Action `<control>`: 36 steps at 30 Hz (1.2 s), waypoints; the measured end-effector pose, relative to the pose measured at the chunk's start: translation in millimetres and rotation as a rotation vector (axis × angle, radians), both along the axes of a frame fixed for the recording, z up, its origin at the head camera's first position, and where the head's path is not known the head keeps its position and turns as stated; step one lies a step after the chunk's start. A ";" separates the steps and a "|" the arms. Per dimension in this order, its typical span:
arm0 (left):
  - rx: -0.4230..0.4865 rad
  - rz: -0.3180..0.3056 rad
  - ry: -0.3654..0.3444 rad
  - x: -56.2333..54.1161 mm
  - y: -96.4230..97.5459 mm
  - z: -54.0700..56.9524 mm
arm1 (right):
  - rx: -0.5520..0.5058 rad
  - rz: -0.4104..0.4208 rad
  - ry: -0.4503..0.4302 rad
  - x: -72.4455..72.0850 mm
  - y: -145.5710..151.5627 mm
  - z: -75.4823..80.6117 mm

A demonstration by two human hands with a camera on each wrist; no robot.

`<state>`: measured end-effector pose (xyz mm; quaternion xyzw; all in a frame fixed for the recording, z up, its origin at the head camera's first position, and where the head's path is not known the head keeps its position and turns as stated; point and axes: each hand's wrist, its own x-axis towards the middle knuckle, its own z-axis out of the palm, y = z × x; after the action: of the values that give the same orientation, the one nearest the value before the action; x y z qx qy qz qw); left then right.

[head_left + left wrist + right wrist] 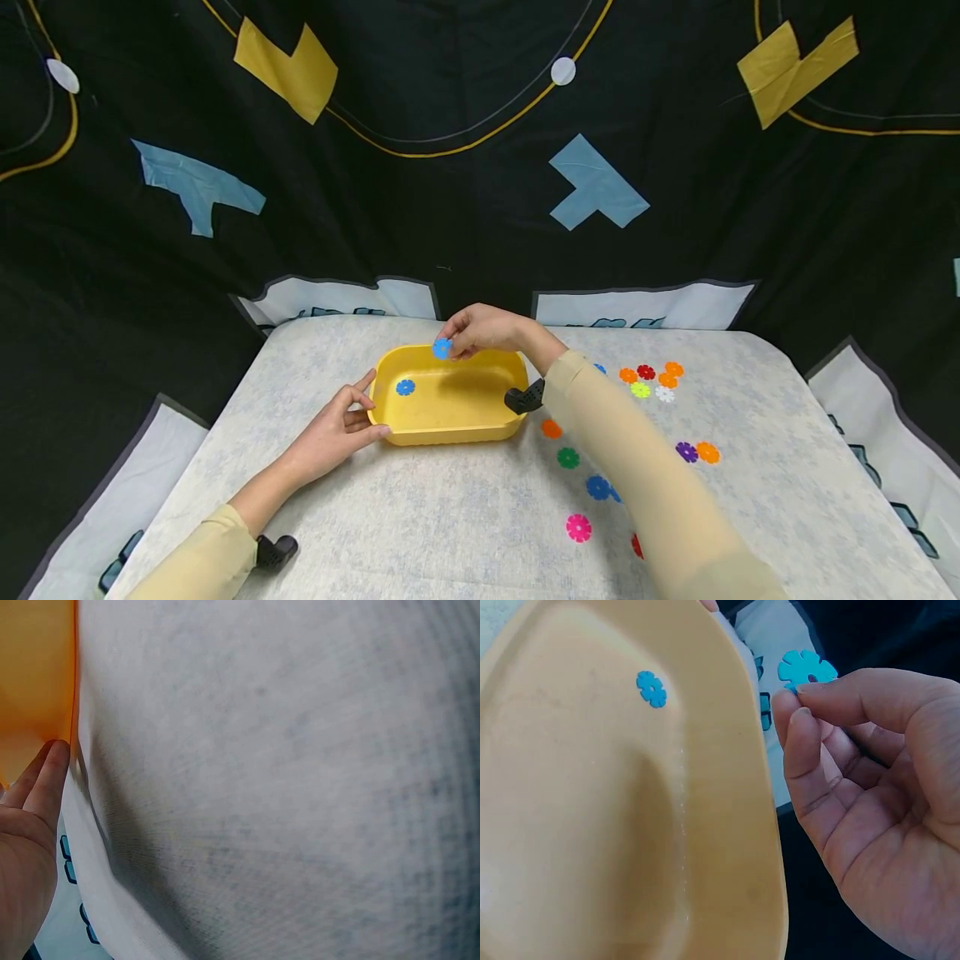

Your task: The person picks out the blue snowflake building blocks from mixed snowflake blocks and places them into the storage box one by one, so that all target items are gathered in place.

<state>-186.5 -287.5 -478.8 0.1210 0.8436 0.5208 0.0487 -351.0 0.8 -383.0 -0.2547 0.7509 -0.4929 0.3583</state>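
Head view, directions by clock face. The right hand (480, 329) has a narrow grip, pinching a blue flower disc (442, 348) at the far rim of the yellow tray (450, 437). The tray's floor lies at 6 o'clock from this grip, its long axis running 9 to 3. A second blue disc (405, 387) lies inside, between 7 and 8 o'clock. The left hand (341, 423), thumb and fingers apart, touches the tray's 9 o'clock end on the bench (337, 517).

Black curtain (465, 229), blue patches (597, 182); pale table (420, 517)
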 end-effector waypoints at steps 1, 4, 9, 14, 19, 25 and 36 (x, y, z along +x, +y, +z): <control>-0.001 0.001 0.000 0.1 -0.1 0.1 | 0.001 0.000 -0.007 -0.2 -0.2 -0.5; 0.001 -0.001 -0.005 0.3 -0.1 0.6 | 0.005 0.007 -0.031 -0.3 -0.8 -1.3; 0.002 0.005 -0.019 1.4 0.4 1.5 | 0.010 0.029 -0.049 -0.2 -2.7 -4.5; -0.001 0.002 -0.014 0.4 0.9 1.0 | 0.004 0.045 -0.062 -1.0 -6.3 -10.8; 0.002 0.003 -0.015 -0.8 1.0 0.4 | 0.017 0.045 -0.063 -0.8 -11.3 -14.9; 0.015 0.004 -0.021 -0.7 0.5 -0.6 | 0.068 0.065 -0.042 -0.3 -16.7 -18.3; 0.025 0.000 -0.015 -1.3 -0.3 -1.0 | 0.156 0.160 -0.009 -1.8 -30.2 -25.2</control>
<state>-187.9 -287.8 -479.8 0.1178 0.8367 0.5321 0.0534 -352.8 -29.4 -408.2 -0.2830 0.7626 -0.4039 0.4186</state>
